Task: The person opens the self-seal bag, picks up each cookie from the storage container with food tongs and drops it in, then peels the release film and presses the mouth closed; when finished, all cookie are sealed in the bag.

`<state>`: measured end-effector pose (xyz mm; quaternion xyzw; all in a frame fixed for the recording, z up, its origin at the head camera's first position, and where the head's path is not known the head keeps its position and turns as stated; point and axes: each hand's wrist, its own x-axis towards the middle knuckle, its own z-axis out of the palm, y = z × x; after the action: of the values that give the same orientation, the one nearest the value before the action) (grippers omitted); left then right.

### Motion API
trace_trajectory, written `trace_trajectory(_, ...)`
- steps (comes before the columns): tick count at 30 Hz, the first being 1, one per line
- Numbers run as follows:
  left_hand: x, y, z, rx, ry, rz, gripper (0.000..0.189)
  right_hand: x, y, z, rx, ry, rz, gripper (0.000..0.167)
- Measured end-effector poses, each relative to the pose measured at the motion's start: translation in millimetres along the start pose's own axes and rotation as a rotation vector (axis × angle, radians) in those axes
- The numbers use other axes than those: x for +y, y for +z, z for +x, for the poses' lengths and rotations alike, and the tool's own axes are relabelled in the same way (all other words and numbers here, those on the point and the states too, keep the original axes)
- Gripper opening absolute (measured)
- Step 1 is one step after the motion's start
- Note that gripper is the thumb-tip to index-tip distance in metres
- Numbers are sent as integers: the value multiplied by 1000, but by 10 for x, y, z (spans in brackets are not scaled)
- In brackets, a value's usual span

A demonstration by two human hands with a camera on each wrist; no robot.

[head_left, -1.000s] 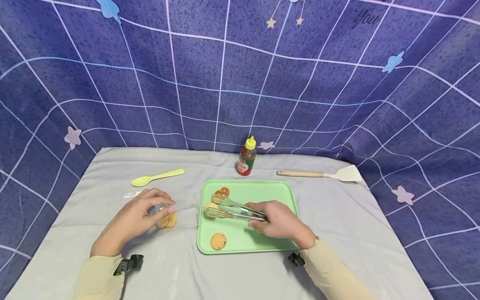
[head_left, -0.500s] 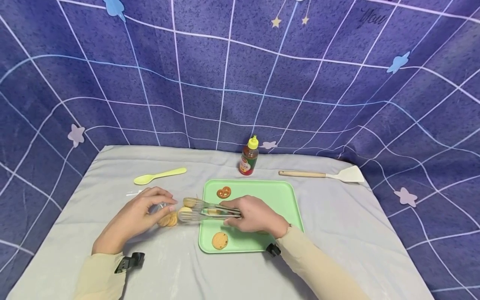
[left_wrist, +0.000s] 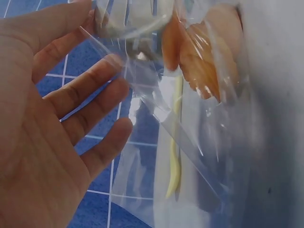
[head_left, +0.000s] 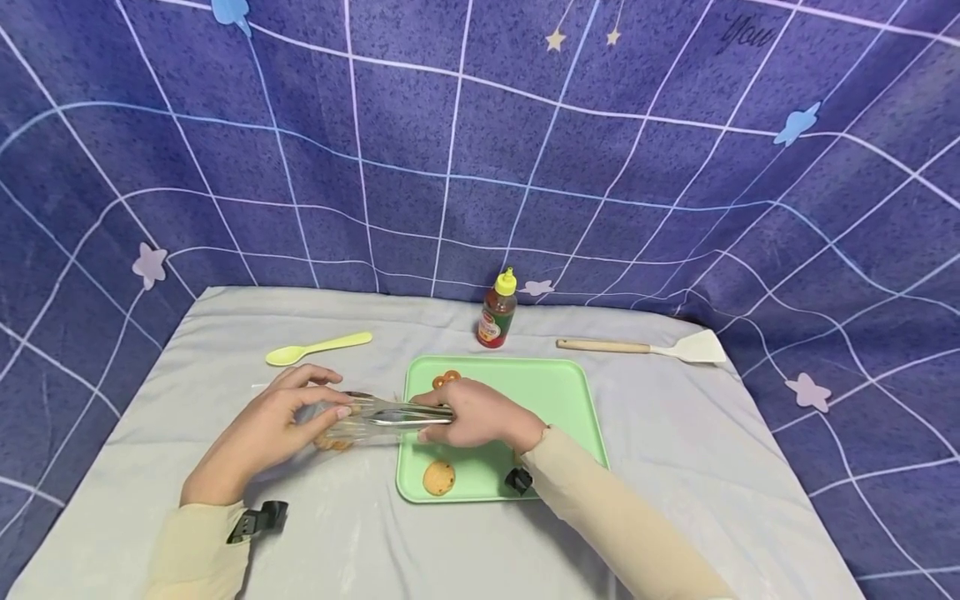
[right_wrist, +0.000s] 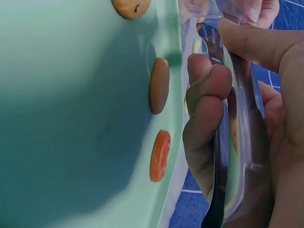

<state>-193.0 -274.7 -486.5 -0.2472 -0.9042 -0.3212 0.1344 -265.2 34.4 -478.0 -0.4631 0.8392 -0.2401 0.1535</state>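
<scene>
Head cam: high, widest, facing forward and down over the table (head_left: 330, 533) and backdrop (head_left: 405, 208). Left wrist cam: close past the left hand (left_wrist: 57, 114), rolled sideways, shares spoon (left_wrist: 175, 159) with head. Right wrist cam: close over tray (right_wrist: 47, 118), also sideways. Both wrist views catch the bag (left_wrist: 163, 114).

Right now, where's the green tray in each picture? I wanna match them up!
Head: the green tray is below the middle, with the right hand over its left part.
Left wrist: I can't see it there.
Right wrist: it fills most of the left side.
Shared landmark: the metal tongs, left of the right hand in head, at the top in left wrist, right of the middle in right wrist.
</scene>
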Motion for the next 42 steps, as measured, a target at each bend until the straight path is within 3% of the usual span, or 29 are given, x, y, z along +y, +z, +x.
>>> trace_trajectory(6, -1, -19, 7, -4, -11, 1, 13, -27, 5, 140, 14, -65, -49, 44)
trace_trajectory(12, -26, -15, -20, -2, 0, -10, 14, -85, 9, 131, -13, -13, -61, 50)
trace_trajectory(17, -37, 7, -26, -7, 4, -24, 13, -64, -14, -18, -8, 19, -34, 50)
trace_trajectory(30, -21, -2, -22, -6, -11, -9, 13, 203, -207, -886, 149, 133, -58, 56)
trace_trajectory(37, 0, 6, -16, 0, -8, -2, 13, 395, -277, -1478, 186, 250, -38, 57)
trace_trajectory(42, -7, 7, -13, 5, -7, 2, 13, 526, -371, -1847, 214, 271, -8, 60)
